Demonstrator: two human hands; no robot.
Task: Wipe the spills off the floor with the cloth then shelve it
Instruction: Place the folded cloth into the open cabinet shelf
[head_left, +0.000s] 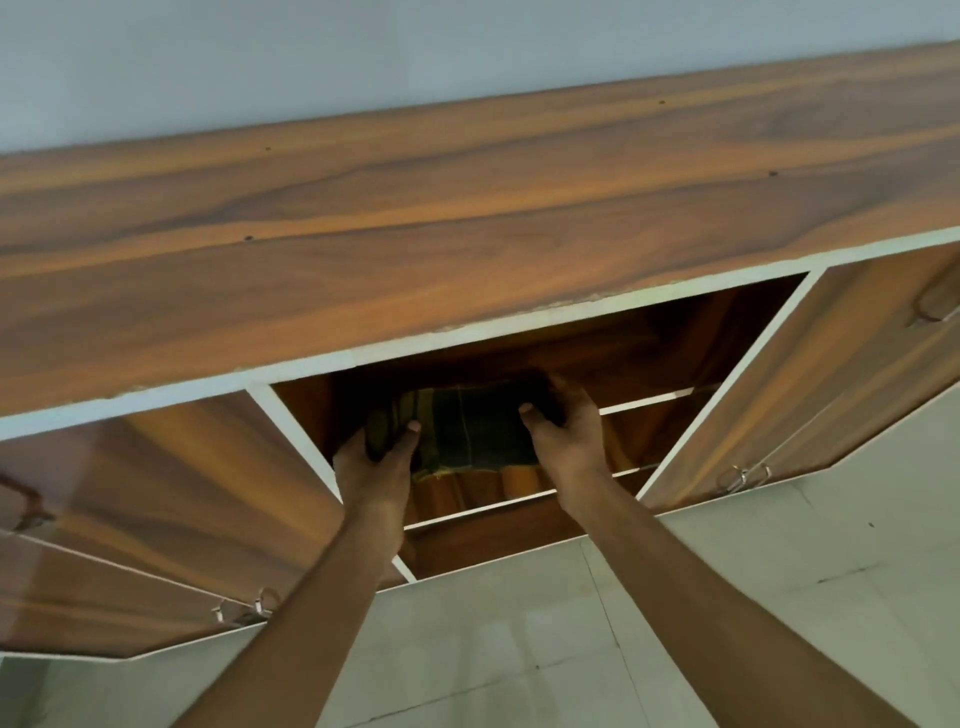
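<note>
A person stands reaching up with both arms into an open wall cabinet (519, 234). The left hand (376, 460) and right hand (563, 434) each have their grip clamped on one end of a folded dark green cloth (470, 434). They hold it inside the cabinet's opening, level with its upper shelf (657, 397). Whether the cloth rests on the shelf is unclear. It should probably go flat and deep onto the shelf before release, so that no edge overhangs.

The fingers of the left hand (376, 467) and right hand (566, 436) are largely hidden by the cloth (467, 431), whose far end is lost in the dark cabinet compartment (675, 332). The orange-brown shapes (514, 480) beneath it cannot be identified. The door handle (937, 306) is cut off at the right edge.
</note>
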